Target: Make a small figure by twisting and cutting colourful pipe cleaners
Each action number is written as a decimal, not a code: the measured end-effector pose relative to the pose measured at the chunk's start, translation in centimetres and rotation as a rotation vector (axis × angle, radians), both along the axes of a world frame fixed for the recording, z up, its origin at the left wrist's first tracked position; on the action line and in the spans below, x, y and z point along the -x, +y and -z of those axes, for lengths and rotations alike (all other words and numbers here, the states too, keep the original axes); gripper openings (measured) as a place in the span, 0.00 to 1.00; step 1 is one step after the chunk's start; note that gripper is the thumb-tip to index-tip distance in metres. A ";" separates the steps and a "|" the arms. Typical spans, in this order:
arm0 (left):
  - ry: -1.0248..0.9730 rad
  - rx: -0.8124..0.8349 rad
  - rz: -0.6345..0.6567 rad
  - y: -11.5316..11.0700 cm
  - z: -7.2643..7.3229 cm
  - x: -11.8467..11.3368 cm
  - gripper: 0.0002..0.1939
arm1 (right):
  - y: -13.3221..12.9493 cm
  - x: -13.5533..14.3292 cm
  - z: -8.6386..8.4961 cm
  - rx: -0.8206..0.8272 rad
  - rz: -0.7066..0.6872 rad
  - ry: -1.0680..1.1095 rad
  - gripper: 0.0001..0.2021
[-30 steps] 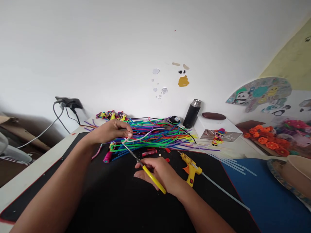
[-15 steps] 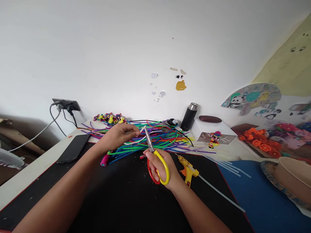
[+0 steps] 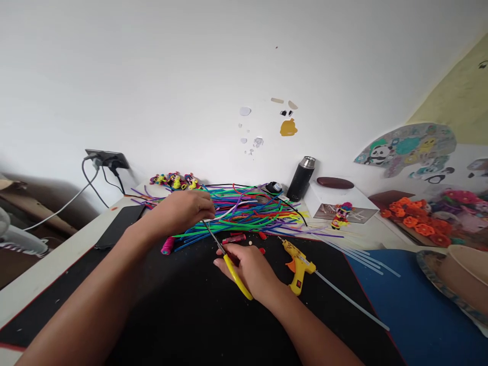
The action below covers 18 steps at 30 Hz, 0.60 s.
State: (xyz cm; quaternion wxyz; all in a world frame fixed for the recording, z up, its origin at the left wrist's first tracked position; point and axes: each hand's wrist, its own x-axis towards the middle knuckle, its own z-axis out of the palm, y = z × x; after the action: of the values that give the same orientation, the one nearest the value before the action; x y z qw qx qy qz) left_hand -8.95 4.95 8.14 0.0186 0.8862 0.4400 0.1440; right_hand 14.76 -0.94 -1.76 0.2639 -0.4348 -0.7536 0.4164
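My left hand (image 3: pixel 186 209) is closed in a pinch over the pile of coloured pipe cleaners (image 3: pixel 259 218). A white pipe cleaner is in its fingers, though they hide most of it. My right hand (image 3: pixel 249 269) grips scissors (image 3: pixel 237 278) with a yellow handle. Their blades point up and left, the tips just under my left fingertips. Whether the blades touch the pipe cleaner, I cannot tell. Between the pile and my right hand lie small red pieces (image 3: pixel 234 239). A pink wrapped roll (image 3: pixel 168 246) is below my left wrist.
Right of my right hand lies a yellow glue gun (image 3: pixel 299 267) with a long glue stick. Further back are a black flask (image 3: pixel 301 179), a white box (image 3: pixel 324 203) and a small figure (image 3: pixel 342 215). A phone (image 3: pixel 119 227) rests at left; more figures (image 3: pixel 175 180) stand by the wall.
The scissors have swung left and down, from beside the raised white pipe cleaner to under my left fingertips. My left hand has shifted slightly left, and the red pieces are now uncovered.
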 end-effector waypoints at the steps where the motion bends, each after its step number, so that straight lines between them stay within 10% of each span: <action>1: -0.028 0.086 -0.011 0.2 0.0 0.2 0.14 | 0.0 -0.1 -0.1 -0.003 -0.013 -0.005 0.17; 7: -0.438 0.574 0.012 1.9 0.7 2.3 0.18 | -0.2 0.0 -0.3 0.073 -0.065 0.145 0.17; 18: -0.643 0.495 -0.069 1.3 1.3 -0.5 0.20 | 0.1 0.2 -1.4 0.331 0.120 0.485 0.27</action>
State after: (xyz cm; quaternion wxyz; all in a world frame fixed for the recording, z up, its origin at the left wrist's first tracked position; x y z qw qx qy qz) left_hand -8.46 6.22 6.84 0.3633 0.7493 0.4629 0.3039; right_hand 14.56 -0.85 -0.32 0.3857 -0.4033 -0.5634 0.6092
